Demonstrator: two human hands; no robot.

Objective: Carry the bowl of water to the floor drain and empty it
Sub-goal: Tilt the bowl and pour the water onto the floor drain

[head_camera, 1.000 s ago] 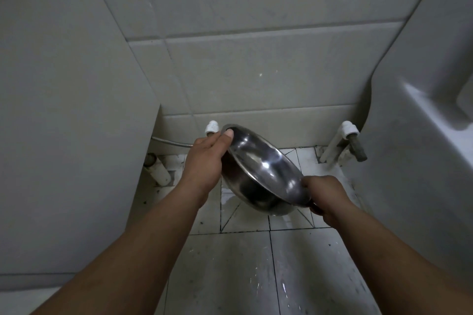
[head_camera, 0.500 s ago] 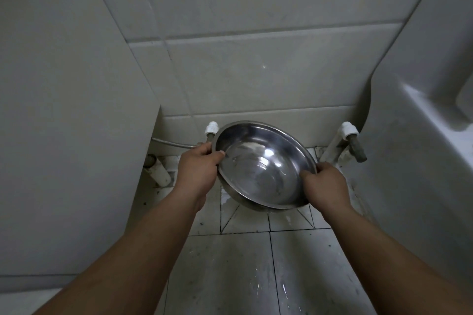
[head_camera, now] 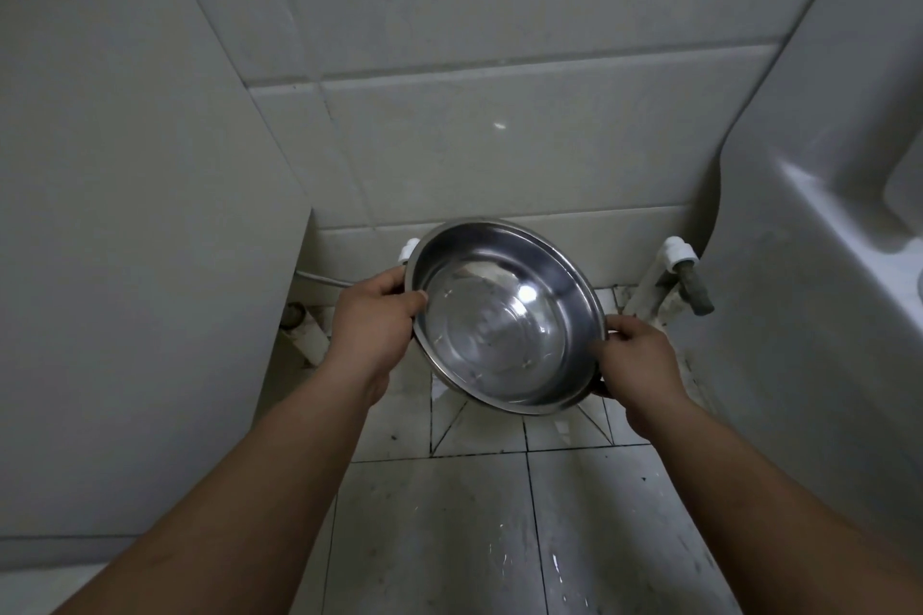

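steel bowl [head_camera: 504,315] held over wet floor tiles [head_camera: 439,534], tipped toward camera.
left hand [head_camera: 372,327] and right hand [head_camera: 637,360] fingers curled tight on opposite rims; only droplets inside.

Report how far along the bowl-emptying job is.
Done, it seems: the steel bowl shows only droplets and a thin film, no pooled water, and the floor tiles below are wet. In hand: left hand and right hand grip opposite rims, the bowl tipped slightly toward the camera. Left: perhaps shaking out the last drops. The drain itself is hidden behind the bowl.
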